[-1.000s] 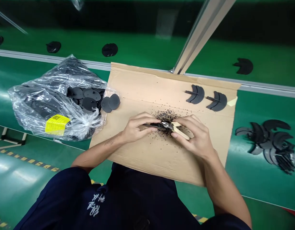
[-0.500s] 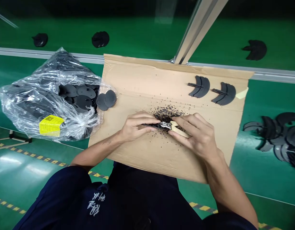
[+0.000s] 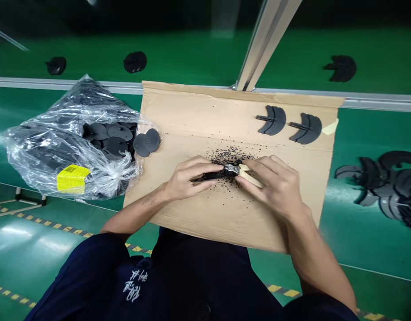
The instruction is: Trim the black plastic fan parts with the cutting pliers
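— At the centre of the frame, what is the left hand (image 3: 185,178) doing?

— It is pinching a flat black plastic piece (image 3: 208,175), fingers pressed together on top and thumb underneath, holding it low over the middle of the brown cardboard sheet (image 3: 192,116).

— And the right hand (image 3: 275,187)?

— It is curling closed around a small cutter with cream handles and a metal tip (image 3: 240,171). The tip is meeting the right end of the black piece, so the two hands are nearly touching.

— What is lying under them?

— Tiny black plastic scraps (image 3: 225,156) are littering the cardboard, thickest just above the hands. Toward the upper right of the sheet, two black crescent-shaped plastic pieces (image 3: 272,120) are sitting side by side.

— What is sitting off the cardboard?

— At the left of the frame, a clear crinkled plastic bag (image 3: 41,133) with a yellow label (image 3: 72,178) is holding round black plastic discs (image 3: 120,132), and its open mouth is spilling a couple onto the cardboard's edge. At the far right, a loose pile of black crescent pieces (image 3: 389,183) is resting on the glossy green table (image 3: 352,232).

— And beyond that?

— Across the top, a green conveyor belt (image 3: 192,58) is carrying a few separate black parts, and a slanted aluminium post (image 3: 262,42) is rising from the cardboard's far edge.
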The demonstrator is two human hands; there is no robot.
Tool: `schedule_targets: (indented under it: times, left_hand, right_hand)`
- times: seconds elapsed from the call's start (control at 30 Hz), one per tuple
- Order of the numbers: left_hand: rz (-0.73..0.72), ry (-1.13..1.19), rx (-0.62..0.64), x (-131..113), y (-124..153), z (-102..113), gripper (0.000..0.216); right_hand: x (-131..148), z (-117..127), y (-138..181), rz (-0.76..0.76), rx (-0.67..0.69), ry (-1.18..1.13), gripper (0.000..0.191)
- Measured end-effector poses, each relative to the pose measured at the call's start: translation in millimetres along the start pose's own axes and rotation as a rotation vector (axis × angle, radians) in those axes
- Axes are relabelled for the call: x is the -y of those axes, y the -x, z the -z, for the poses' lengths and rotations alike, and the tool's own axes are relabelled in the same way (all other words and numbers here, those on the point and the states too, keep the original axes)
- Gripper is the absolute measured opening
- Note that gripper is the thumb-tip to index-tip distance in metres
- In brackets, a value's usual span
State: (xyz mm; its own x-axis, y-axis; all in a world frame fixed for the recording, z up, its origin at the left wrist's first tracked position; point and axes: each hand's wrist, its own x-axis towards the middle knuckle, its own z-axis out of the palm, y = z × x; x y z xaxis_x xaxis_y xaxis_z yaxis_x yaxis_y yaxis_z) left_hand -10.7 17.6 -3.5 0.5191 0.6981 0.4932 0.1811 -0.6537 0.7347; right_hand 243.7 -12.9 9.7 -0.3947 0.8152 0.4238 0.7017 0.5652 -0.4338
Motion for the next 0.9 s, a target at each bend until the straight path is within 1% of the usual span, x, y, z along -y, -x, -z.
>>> schedule_targets:
  times: [0.07, 0.13, 0.2, 0.27, 0.33, 0.43, 0.5, 0.57, 0.6, 0.63, 0.7, 0.77, 0.83, 0.9]
  left_hand:
    - [-0.008, -0.069, 0.059, 1.2, 1.2, -1.2, 0.030]
    - [-0.015, -0.163, 0.079, 2.6, 1.9, -2.5, 0.027]
    - [-0.015, -0.252, 0.056, 3.0, 1.5, -3.0, 0.024]
    - [-0.002, -0.269, 0.011, 1.8, 0.2, -2.7, 0.023]
    - [0.051, -0.189, -0.037, -0.1, -0.8, -2.8, 0.022]
    - [0.188, 0.033, -0.099, -2.4, 0.3, -5.6, 0.022]
    - [0.240, 0.178, -0.123, -2.5, 2.5, -8.7, 0.023]
    - [0.214, 0.247, -0.118, -1.4, 4.5, -11.0, 0.021]
    - [0.176, 0.229, -0.103, -0.5, 5.1, -11.5, 0.019]
    - [0.127, 0.170, -0.082, 0.6, 5.5, -11.5, 0.016]
    - [0.012, -0.013, -0.030, 3.0, 5.9, -10.5, 0.015]
    - [-0.075, -0.171, 0.023, 5.1, 6.0, -9.1, 0.020]
    - [-0.090, -0.215, 0.053, 6.5, 6.3, -8.0, 0.023]
    - [-0.044, -0.156, 0.045, 6.8, 6.5, -7.3, 0.024]
  right_hand:
    - [1.3, 0.5, -0.5, 0.019, 0.016, 0.074, 0.029]
    - [2.7, 0.8, -0.9, 0.024, 0.034, 0.097, 0.030]
    - [3.1, 1.1, -1.0, 0.001, 0.046, 0.091, 0.031]
    - [2.8, 1.0, -1.0, -0.058, 0.047, 0.021, 0.030]
    - [3.7, -0.3, -1.1, -0.147, 0.044, -0.110, 0.029]
    - [9.8, -5.9, -0.8, -0.270, 0.055, -0.336, 0.031]
    - [15.8, -11.1, -0.2, -0.316, 0.048, -0.434, 0.029]
    - [20.9, -15.4, 0.5, -0.283, 0.006, -0.466, 0.019]
    - [22.8, -16.7, 0.7, -0.225, -0.027, -0.452, 0.014]
    - [24.3, -17.4, 0.8, -0.145, -0.062, -0.422, 0.011]
    - [26.3, -16.4, 0.7, 0.023, -0.111, -0.337, 0.013]
    - [27.2, -12.8, 0.3, 0.126, -0.110, -0.310, 0.017]
    - [25.7, -7.3, -0.2, 0.133, -0.075, -0.375, 0.021]
    - [20.3, -1.8, -0.6, 0.080, -0.061, -0.412, 0.026]
